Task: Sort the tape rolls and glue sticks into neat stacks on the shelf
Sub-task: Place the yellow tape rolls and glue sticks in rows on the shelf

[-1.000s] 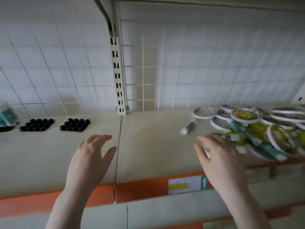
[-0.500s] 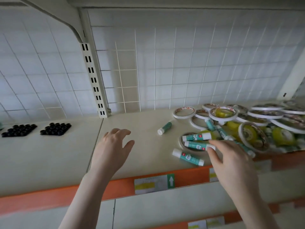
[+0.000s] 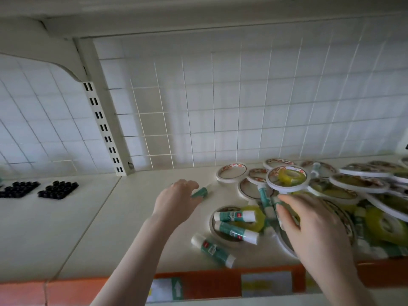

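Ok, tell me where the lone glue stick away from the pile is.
In the head view the lone glue stick lies on the shelf left of the tape rolls, under the left hand, whose fingers curl around it.

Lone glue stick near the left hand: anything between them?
Nothing visible. The left hand is already at the lone glue stick, fingers curled over its near end; only bare shelf surrounds it.
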